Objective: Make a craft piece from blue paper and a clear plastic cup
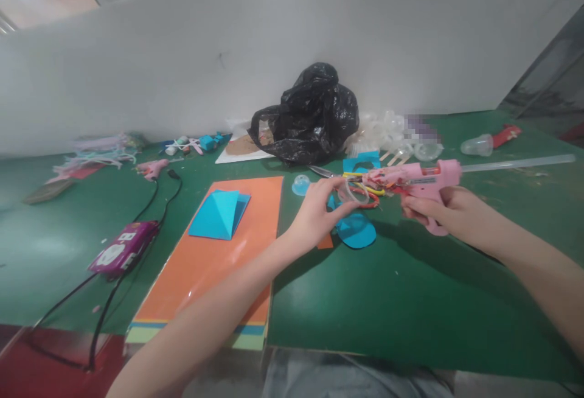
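My right hand is wrapped round the handle of a pink hot glue gun, with a long clear glue stick sticking out of its back. The gun's nozzle points left, at the rim of a small clear plastic cup. My left hand pinches that cup between thumb and fingers; whether nozzle and rim touch I cannot tell. Below the cup lie a round blue paper piece and an orange scrap. Scissors with yellow handles and a red-orange handle are partly hidden behind my hands.
A folded blue paper rests on a stack of orange sheets. Further back sit a black plastic bag and clear plastic cups. A second pink glue gun, a purple box and black cords occupy the left.
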The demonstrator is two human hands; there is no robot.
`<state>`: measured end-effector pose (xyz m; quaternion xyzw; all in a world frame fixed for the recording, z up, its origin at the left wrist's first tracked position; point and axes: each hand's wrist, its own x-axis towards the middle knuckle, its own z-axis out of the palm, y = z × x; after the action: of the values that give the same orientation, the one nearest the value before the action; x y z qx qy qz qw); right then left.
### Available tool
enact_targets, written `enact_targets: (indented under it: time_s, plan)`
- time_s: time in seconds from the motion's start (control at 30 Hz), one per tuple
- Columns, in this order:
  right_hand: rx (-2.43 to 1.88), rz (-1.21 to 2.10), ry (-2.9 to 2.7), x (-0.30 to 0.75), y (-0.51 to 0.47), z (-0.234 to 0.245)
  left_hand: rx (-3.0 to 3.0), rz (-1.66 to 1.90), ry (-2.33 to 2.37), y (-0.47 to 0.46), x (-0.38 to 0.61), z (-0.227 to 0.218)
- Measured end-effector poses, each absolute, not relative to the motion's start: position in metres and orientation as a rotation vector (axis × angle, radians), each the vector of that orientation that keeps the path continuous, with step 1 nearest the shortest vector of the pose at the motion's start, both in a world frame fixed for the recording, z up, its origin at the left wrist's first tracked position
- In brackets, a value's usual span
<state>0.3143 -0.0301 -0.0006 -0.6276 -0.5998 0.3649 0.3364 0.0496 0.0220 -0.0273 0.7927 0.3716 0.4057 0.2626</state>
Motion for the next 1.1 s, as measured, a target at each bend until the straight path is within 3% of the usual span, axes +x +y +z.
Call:
enact_targets:
  time_s: [1.1]
  plan:
    - [-1.676, 0.853, -1.533, 0.315, -0.030, 0.006, 2.156, 1.188, 1.068, 0.033, 0.037, -0.016]
